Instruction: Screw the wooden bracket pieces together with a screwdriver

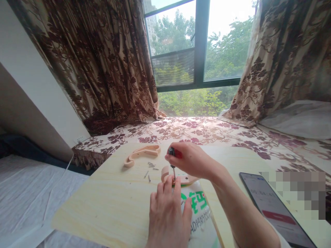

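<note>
My right hand (187, 158) is closed around the handle of a screwdriver (171, 151) with a dark and red handle. The shaft points down at a pale curved wooden piece (184, 179) with a dark hole in its face. My left hand (167, 212) reaches over the near edge of this piece, its fingertips holding it on either side of the screwdriver's tip. Whether a screw sits under the tip is hidden by the fingers. Beneath the piece lies white packaging (204, 220) with green and black print. Several loose screws (150, 165) lie to the left.
A second curved wooden piece (142, 153) lies at the far left of the light wood-patterned table (103, 203). On the right rests a phone (274, 210) showing a timer. Behind the table is a ledge (207, 129) with flowered cloth, under a window between curtains.
</note>
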`<state>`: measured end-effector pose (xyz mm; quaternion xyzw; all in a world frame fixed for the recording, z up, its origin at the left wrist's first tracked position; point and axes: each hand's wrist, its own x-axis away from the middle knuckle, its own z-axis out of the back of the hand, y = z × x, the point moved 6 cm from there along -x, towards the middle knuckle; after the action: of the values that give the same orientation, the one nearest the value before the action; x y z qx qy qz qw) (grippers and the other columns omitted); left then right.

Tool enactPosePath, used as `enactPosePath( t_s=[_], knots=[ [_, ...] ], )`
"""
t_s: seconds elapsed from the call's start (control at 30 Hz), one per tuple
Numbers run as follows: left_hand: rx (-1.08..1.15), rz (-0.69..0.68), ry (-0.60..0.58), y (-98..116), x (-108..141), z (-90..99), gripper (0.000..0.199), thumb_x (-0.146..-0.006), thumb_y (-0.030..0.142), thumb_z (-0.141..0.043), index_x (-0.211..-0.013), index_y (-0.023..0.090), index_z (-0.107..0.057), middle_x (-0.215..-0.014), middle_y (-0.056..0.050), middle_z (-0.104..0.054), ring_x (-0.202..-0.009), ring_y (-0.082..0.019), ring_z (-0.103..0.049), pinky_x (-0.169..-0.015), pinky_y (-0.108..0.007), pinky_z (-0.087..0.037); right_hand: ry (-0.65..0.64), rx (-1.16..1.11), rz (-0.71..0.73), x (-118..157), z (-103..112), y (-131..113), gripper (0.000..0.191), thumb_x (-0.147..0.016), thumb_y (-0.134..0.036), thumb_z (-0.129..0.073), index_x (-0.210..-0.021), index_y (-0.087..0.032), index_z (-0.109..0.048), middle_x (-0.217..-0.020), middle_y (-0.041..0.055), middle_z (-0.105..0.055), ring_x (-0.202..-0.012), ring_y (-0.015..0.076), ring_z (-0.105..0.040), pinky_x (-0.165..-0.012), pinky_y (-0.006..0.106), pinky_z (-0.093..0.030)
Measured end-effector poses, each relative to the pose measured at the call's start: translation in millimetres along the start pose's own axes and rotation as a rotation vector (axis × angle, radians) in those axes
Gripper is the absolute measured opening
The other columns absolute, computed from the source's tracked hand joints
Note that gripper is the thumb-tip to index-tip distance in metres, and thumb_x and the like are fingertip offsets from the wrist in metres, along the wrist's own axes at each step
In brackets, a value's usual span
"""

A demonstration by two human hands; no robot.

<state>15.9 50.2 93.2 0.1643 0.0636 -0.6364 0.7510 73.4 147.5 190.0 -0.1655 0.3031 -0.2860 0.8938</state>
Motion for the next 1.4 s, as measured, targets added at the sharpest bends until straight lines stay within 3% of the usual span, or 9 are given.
enactPosePath(
  t_s=[0.2, 0.4, 0.53, 0.8, 1.23, 1.4],
  knots=[
    [0.001, -0.004, 0.006, -0.2, -0.5, -0.3, 0.047, -0.090, 0.042, -0.036, -0.133, 0.025, -0.047, -0.144, -0.006, -0.040, -0.127, -0.028, -0.039, -0.096, -0.048, -0.038, 0.073, 0.126, -0.139, -4.7, 0.0, 15.3, 0.028, -0.083, -0.039, -0.052, -0.063, -0.020, -0.048, -0.058, -0.0020, -0.050, -0.054, 0.0107, -0.038, -0.051, 0.026, -0.024],
    [-0.088, -0.111, 0.148, -0.7, 8.9, -2.7, 0.045, -0.090, 0.037, -0.037, -0.132, 0.024, -0.047, -0.138, -0.007, -0.049, -0.122, -0.027, -0.045, -0.090, -0.044, -0.042, -0.050, -0.060, 0.009, 3.5, 2.6, 1.5, 0.008, -0.079, -0.027, -0.056, -0.079, -0.021, -0.060, -0.066, -0.0028, -0.058, -0.060, 0.0098, -0.047, -0.055, 0.023, -0.030],
    [-0.097, -0.128, 0.221, -2.4, 20.5, -6.3, 0.044, -0.088, 0.034, -0.043, -0.131, 0.026, -0.048, -0.135, -0.005, -0.052, -0.116, -0.026, -0.049, -0.087, -0.042, -0.043, -0.139, -0.103, 0.027, 8.0, 2.2, -8.4, 0.010, -0.078, -0.026, -0.056, -0.071, -0.020, -0.058, -0.061, -0.0045, -0.054, -0.056, 0.0081, -0.043, -0.052, 0.022, -0.029],
    [-0.097, -0.119, 0.274, 3.5, 24.6, -5.0, 0.048, -0.083, 0.025, -0.046, -0.131, 0.028, -0.047, -0.137, -0.007, -0.048, -0.115, -0.028, -0.047, -0.084, -0.045, -0.043, -0.032, -0.060, 0.017, 4.5, 1.5, -5.2, 0.018, -0.079, -0.028, -0.057, -0.065, -0.019, -0.050, -0.057, -0.0048, -0.047, -0.055, 0.0086, -0.038, -0.052, 0.023, -0.027],
    [-0.083, -0.108, 0.170, 4.1, 21.6, -0.8, 0.046, -0.085, 0.030, -0.042, -0.130, 0.029, -0.049, -0.133, -0.009, -0.051, -0.113, -0.028, -0.050, -0.084, -0.047, -0.045, -0.016, 0.034, -0.029, 3.3, 1.8, 2.6, 0.021, -0.080, -0.034, -0.056, -0.066, -0.019, -0.049, -0.059, -0.0029, -0.049, -0.057, 0.0101, -0.040, -0.052, 0.024, -0.027],
    [-0.078, -0.114, 0.161, 4.9, 20.6, 0.1, 0.047, -0.085, 0.031, -0.042, -0.131, 0.027, -0.050, -0.132, -0.010, -0.052, -0.110, -0.028, -0.051, -0.083, -0.046, -0.045, -0.119, -0.081, 0.050, 9.6, 4.9, -3.7, 0.008, -0.080, -0.029, -0.056, -0.079, -0.022, -0.059, -0.066, -0.0037, -0.058, -0.059, 0.0090, -0.045, -0.054, 0.023, -0.030]
  ],
)
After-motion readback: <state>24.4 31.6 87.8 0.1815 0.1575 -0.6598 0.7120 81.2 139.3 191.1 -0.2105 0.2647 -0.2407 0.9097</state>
